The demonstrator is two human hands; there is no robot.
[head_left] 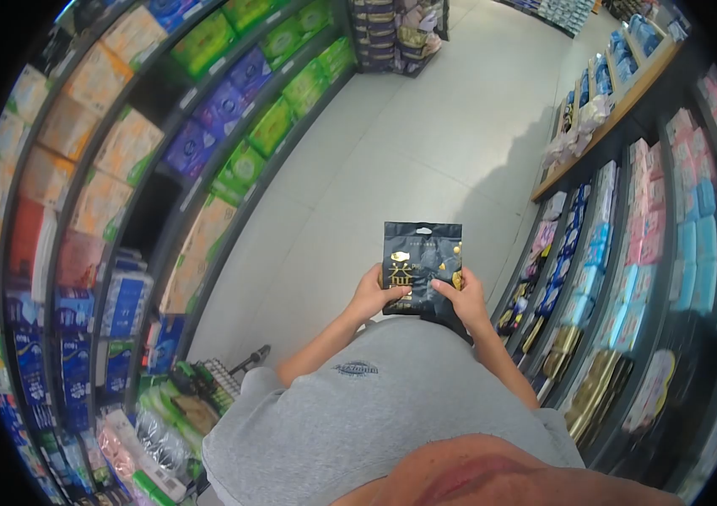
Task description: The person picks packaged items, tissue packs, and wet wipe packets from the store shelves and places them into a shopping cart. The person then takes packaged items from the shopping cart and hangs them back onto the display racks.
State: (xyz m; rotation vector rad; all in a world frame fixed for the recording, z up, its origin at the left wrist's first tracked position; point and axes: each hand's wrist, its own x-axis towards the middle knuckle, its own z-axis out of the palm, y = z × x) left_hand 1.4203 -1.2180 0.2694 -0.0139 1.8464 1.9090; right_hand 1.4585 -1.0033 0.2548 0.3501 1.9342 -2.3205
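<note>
A black package point(423, 257) with gold and white print and a hang hole at its top is held upright in front of my grey shirt. My left hand point(374, 293) grips its lower left edge, the thumb lying across the front. On the lower right edge, my right hand point(463, 297) holds it in the same way, thumb on the front. The other fingers of both hands are partly hidden behind the package.
Shelves of green, purple and orange packs point(274, 126) run along the left. Shelves with pink and blue packs point(645, 236) line the right. A cart point(215, 379) with goods stands at the lower left. Grey floor point(375, 152) stretches ahead towards a display point(396, 34).
</note>
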